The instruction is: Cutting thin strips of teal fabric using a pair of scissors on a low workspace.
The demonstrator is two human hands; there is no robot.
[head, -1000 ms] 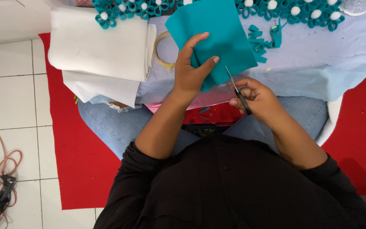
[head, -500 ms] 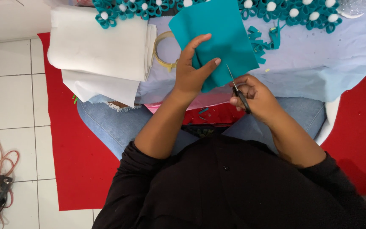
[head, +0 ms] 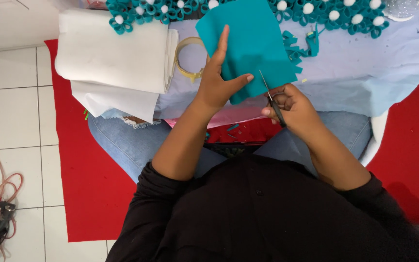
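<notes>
Holding a teal felt sheet (head: 253,43) over your lap, your left hand (head: 219,82) pinches its near edge; your right hand (head: 289,109) grips scissors (head: 271,99) at that edge. Cutting looks barely begun; finished teal flowers (head: 335,12) lie far.

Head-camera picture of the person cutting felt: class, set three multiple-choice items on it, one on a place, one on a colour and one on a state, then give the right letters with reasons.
1. Where is the stack of white cloth?
A. left of the teal sheet
B. on the tiled floor
C. under the scissors

2. What colour is the sheet in the left hand?
A. yellow
B. teal
C. black

3. What is the right hand doing?
A. resting empty
B. holding scissors
C. gripping the hoop

Answers:
1 A: the white cloth lies left of the teal sheet.
2 B: the left hand pinches a teal sheet.
3 B: the right hand has its fingers through the scissors.
</notes>
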